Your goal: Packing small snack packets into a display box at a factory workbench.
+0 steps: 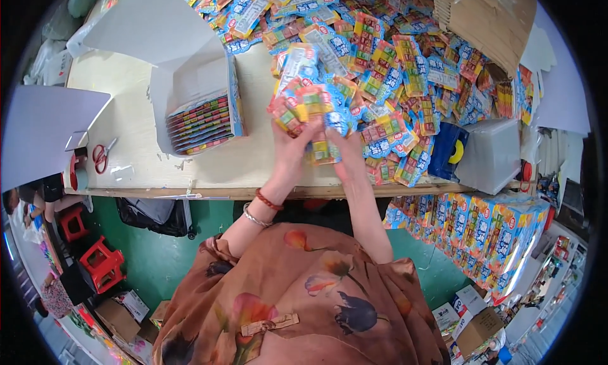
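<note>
Above the near part of the table, my left hand [292, 143] grips several colourful blister packs [316, 102], fanned unevenly. My right hand [346, 151] is closed on the lower right of the same packs, its thumb close to the left one. The packs are blue, yellow and red, with rows of small coloured pieces; some are slightly blurred. To the left of my hands stands an open white carton [159, 115], its lid raised. A neat row of similar packs [199, 125] fills the carton's near part. Behind and right of my hands spreads a large loose heap of packs [386, 67].
Red-handled scissors [101, 157] and a tape roll [78, 175] lie at the table's left. A cardboard box [487, 23] tips over the heap at back right. A clear plastic bin [491, 156] stands at the right edge. Stacked display cartons [475, 238] are below it; red stools [101, 263] stand lower left.
</note>
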Demonstrator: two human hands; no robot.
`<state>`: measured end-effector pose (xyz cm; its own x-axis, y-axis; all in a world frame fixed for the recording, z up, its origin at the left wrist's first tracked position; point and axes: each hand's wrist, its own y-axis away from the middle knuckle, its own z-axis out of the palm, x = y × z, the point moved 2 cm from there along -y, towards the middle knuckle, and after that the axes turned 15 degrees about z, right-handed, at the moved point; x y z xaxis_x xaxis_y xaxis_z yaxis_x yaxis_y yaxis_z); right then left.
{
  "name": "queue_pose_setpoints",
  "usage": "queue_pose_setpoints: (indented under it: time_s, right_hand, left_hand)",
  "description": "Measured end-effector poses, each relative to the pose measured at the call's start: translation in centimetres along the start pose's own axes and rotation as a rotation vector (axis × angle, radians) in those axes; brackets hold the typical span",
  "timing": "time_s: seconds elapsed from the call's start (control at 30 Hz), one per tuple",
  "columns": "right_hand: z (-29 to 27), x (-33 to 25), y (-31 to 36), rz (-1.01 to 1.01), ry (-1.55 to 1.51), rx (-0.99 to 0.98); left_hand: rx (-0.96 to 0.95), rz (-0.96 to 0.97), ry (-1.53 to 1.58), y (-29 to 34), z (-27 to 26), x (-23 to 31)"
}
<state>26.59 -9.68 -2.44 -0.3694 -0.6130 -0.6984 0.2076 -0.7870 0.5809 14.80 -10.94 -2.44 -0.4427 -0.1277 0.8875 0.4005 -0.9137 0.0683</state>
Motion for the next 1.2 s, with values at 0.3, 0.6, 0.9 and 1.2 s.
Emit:
queue_pose_setpoints:
  time_s: [0.3,0.6,0.9,1.2]
  right_hand:
    - [-1.7,-3.8,-1.9,0.057,0.064,0.033]
    - [-2.1,-7.0,0.9,-0.244,0.523,0.137]
    - [-1.4,-6.8,1.5,-0.298,0.985,-0.148]
    - [0.5,-9.3,1.1,-0.270,1.370,-0.241]
  left_hand:
    - [-0.195,-0.246,-0.096,-0.5,-1.5,-0.1]
    - [-0.238,0.481,-0.983,-6.4,-2.6,3.9]
    - [-0.838,0.359,-0.642,-2.3,-3.9,4.1]
    - [-0.706,0.604,-0.759,-0.8,-3.6,2.8]
